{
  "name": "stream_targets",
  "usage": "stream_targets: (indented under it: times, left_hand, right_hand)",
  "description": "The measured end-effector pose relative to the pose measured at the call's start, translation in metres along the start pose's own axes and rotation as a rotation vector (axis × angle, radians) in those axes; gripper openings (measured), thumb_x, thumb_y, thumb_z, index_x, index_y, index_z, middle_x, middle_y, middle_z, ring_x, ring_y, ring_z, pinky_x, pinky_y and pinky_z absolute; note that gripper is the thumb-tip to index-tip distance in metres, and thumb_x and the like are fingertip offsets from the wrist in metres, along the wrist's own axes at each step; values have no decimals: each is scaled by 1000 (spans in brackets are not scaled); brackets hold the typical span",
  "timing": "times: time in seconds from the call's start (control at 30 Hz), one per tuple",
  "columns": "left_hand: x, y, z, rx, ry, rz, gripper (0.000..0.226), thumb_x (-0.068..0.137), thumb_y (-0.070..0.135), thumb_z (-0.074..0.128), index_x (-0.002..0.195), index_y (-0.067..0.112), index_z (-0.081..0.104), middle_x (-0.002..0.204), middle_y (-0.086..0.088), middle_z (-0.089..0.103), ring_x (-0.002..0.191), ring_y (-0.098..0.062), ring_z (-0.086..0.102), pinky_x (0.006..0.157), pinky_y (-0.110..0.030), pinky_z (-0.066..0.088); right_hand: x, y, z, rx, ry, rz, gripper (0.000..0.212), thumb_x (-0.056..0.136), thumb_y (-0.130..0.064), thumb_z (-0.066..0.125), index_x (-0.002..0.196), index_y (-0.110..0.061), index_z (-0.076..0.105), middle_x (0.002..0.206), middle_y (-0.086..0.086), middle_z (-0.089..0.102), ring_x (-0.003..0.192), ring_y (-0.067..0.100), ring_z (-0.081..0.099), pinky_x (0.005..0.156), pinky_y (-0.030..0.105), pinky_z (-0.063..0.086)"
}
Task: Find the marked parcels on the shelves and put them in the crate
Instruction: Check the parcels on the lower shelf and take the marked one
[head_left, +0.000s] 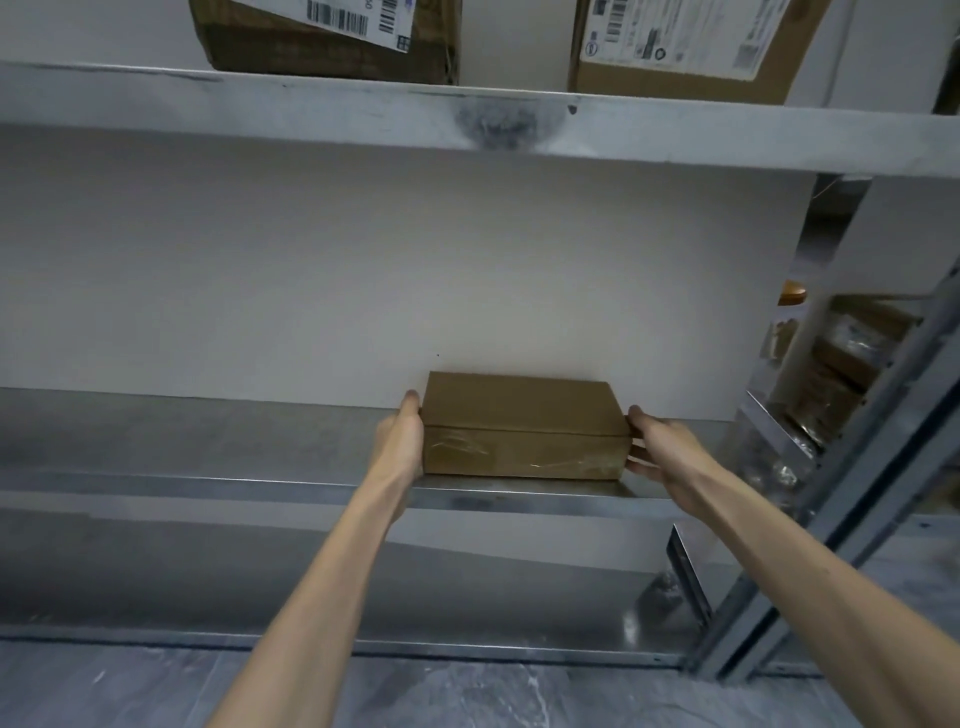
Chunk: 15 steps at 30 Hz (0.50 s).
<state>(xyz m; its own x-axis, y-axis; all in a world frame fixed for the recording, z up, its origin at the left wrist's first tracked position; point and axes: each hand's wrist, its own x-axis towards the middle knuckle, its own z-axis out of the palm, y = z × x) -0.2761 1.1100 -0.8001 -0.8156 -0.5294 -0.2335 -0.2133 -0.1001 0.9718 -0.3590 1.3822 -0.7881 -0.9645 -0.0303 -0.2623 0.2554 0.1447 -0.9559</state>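
Parcel (519, 415) held at both short ends on the middle shelf (208, 441)

Over the front lip of that shelf, the left hand (402, 441) is pressed against the parcel's left end, though whether its fingers curl round the far side cannot be told. The right hand (657, 449) is closed on the right end, thumb at the top edge and fingers on the end face. The parcel lies flat towards the right of the shelf. Its long axis runs side to side along the lip, so it is squarely between the two hands and neither is nearer. A straight pull towards the lip is judged to be what the lift calls for. No mark can be made out on it, and no crate is seen. Above the shelf, two labelled boxes (332, 36) are stood on the next board up.
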Motion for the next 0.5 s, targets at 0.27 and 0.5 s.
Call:
stream_targets:
  times: [0.27, 0.5]
  left_hand:
    - [-2, 9, -6, 60, 45, 91, 98, 61, 79, 32, 133, 17, 52, 130, -8, 63, 120, -30, 59, 108, -51, 43]
    - [-21, 28, -12, 87, -8, 140, 52, 97, 58, 24, 121, 27, 58, 124, -8, 67, 117, -27, 60, 112, -46, 40]
  right_hand:
    - [-6, -3, -4, 87, -4, -75, 42, 106, -33, 44, 136, -4, 50, 123, 5, 64, 111, 22, 62, 98, 41, 51]
    - [-19, 1, -1, 158, 17, -188, 37, 105, -30, 46, 136, -10, 51, 112, -2, 65, 106, 16, 64, 98, 39, 52]
